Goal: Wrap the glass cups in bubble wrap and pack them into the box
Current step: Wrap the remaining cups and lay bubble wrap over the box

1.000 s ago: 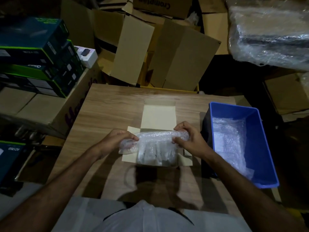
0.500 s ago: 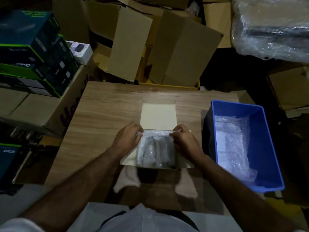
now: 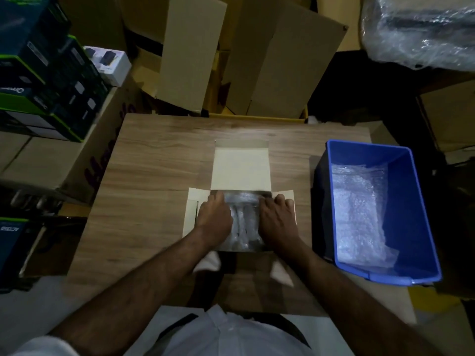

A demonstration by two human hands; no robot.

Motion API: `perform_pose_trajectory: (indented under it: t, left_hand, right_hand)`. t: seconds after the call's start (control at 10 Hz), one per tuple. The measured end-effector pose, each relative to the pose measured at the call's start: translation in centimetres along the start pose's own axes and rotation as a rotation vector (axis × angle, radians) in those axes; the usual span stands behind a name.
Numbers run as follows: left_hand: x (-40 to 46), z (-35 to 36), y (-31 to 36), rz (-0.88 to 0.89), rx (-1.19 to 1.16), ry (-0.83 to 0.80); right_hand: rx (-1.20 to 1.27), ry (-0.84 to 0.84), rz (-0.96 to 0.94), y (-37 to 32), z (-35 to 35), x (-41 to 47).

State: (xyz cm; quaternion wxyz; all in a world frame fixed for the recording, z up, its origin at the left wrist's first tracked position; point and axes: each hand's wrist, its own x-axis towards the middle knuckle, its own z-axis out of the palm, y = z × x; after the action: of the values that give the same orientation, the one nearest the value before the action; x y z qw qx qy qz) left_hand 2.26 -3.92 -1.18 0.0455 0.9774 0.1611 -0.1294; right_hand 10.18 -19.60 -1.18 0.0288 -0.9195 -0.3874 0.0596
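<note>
Bubble-wrapped cups (image 3: 243,222) down inside open box (image 3: 241,170) on wooden table (image 3: 159,176). Left hand (image 3: 214,222) and right hand (image 3: 276,219) pressing on bundle, fingers hidden, grasp unclear. Blue bin (image 3: 416,201) just right, bubble wrap (image 3: 359,214) inside.

White collared shirt (image 3: 231,335), bare forearms

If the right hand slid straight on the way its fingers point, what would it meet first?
The right hand points away from the person, its fingertips near the box's far edge. Straight on, it would probably first meet the raised lid flap. Depth is unclear; it might pass over it.
</note>
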Motion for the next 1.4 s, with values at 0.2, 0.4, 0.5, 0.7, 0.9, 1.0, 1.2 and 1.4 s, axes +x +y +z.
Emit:
perform_pose_trajectory:
  t: [0.2,0.4,0.5,0.7,0.9,1.0,1.2,1.4]
  left_hand:
    - [0.4,-0.2,1.6,-0.176,-0.311,-0.133]
    - [0.8,-0.1,0.3,-0.13,-0.334,-0.339]
    - [1.5,0.2,-0.1,-0.079,-0.277,-0.41]
    - [0.0,-0.5,1.2,-0.051,-0.211,-0.281]
    - [0.7,-0.1,0.5,-0.085,-0.37,-0.476]
    - [1.0,-0.7,0.8,-0.113,-0.401,-0.545]
    - [1.1,-0.3,1.3,-0.152,-0.458,-0.544]
    - [-0.1,0.2,1.4,-0.169,-0.47,-0.489]
  right_hand:
    - [0.092,-0.095,-0.005,-0.4,-0.1,0.5]
    - [0.209,-0.107,0.137,-1.7,-0.1,0.4]
    - [0.219,-0.176,0.203,-2.0,0.1,0.4]
    - [0.206,-0.194,0.077,-2.2,0.9,-0.2]
    - [0.234,-0.321,0.112,-2.5,1.1,0.2]
    - [0.25,-0.319,0.142,-2.7,1.5,0.4]
    - [0.325,-0.359,0.169,-2.4,2.3,1.3]
    - [0.292,-0.317,0.121,-2.4,2.2,1.0]
